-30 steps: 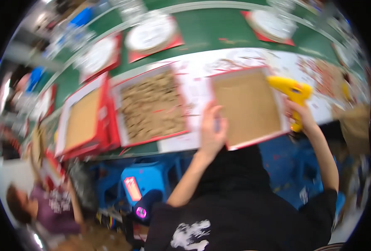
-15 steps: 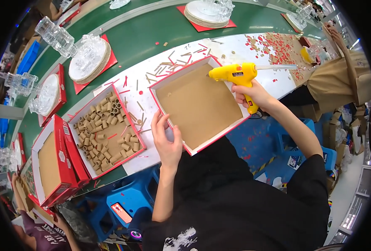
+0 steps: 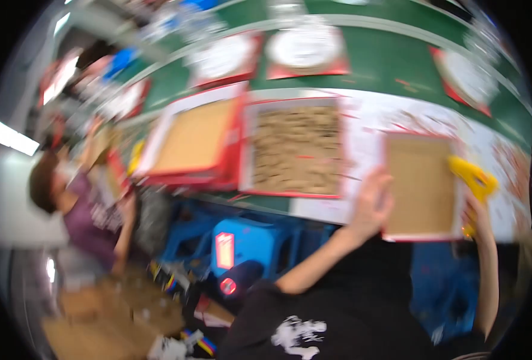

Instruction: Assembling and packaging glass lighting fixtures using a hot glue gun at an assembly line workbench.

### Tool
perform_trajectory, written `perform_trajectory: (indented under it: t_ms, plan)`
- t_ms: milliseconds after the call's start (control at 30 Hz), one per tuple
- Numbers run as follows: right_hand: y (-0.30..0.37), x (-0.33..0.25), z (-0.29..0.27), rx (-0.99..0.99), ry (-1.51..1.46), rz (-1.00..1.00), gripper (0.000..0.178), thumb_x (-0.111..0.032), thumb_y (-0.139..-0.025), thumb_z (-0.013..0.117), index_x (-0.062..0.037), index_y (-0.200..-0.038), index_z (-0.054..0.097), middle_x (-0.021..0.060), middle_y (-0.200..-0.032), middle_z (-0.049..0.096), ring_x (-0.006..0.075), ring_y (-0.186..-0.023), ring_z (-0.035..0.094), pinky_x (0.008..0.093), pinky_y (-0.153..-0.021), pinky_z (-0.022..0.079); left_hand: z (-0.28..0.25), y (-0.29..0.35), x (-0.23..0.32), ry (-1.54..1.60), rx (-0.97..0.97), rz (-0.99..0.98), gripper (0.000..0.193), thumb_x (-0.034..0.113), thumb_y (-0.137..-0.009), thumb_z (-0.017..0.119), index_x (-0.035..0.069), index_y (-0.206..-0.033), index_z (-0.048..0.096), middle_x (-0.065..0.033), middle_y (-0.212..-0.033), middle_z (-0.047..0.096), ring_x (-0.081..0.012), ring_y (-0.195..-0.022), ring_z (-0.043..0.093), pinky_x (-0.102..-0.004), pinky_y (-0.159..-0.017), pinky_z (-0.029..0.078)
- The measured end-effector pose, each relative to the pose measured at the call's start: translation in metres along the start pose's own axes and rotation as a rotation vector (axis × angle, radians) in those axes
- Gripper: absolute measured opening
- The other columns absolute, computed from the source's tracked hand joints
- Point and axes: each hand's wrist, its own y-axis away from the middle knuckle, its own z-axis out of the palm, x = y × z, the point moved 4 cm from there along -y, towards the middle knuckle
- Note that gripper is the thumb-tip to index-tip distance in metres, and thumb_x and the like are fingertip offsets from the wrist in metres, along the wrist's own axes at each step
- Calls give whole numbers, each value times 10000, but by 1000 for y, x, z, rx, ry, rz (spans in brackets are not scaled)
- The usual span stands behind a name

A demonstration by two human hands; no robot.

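Note:
My right hand (image 3: 475,213) is closed round the handle of a yellow hot glue gun (image 3: 473,177). The gun's nozzle reaches over the right wall of a shallow box (image 3: 422,186) with red edges, white inner walls and a bare brown cardboard bottom. Against the left wall of this box rests my left hand (image 3: 374,201), its fingers stretched and somewhat apart, though blurred. Left of that hand stands a second box (image 3: 341,150) holding many short cardboard tubes (image 3: 296,147).
Stacked red boxes (image 3: 230,144) stand farther left. Along the green conveyor (image 3: 380,57) sit white round pieces (image 3: 305,48) on red boards. Loose red and brown strips lie on the white work surface (image 3: 320,208). A blue stool (image 3: 245,240) is below; a co-worker in purple (image 3: 92,210) is at left.
The view has swung left and blurred, so box and hands appear farther right. More of the left-hand co-worker shows. The right hand still holds the glue gun.

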Motion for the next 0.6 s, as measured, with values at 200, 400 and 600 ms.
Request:
perform_trajectory:
  t_ms: [200, 400, 600]
  plan:
    - [-10, -1, 18, 64, 103, -23, 165, -250, -944, 545, -111, -1005, 477, -42, -526, 368, 60, -366, 385, 194, -322, 324, -14, 2, 8, 61, -4, -51, 364, 70, -813, 580, -3, -1159, 494, -236, -1362, 392, -397, -1252, 428, -422, -1038, 368]
    - [-1, -8, 26, 44, 117, -14, 186, -257, -943, 546, -102, -1015, 472, -40, -519, 363, 61, -366, 387, 197, -329, 332, -18, 0, 10, 52, 15, -45, 355, 58, -809, 579, -5, -1150, 501, -242, -1341, 413, -401, -1241, 438, -422, -1026, 377]
    - [17, -29, 39, 9, 85, 24, 218, -295, -920, 597, -135, -1057, 545, -77, -564, 381, 38, -417, 380, 187, -376, 334, -3, -2, -4, 80, 15, -35, 358, 35, -802, 573, -8, -1155, 534, -248, -1258, 502, -397, -1215, 464, -433, -1036, 372]
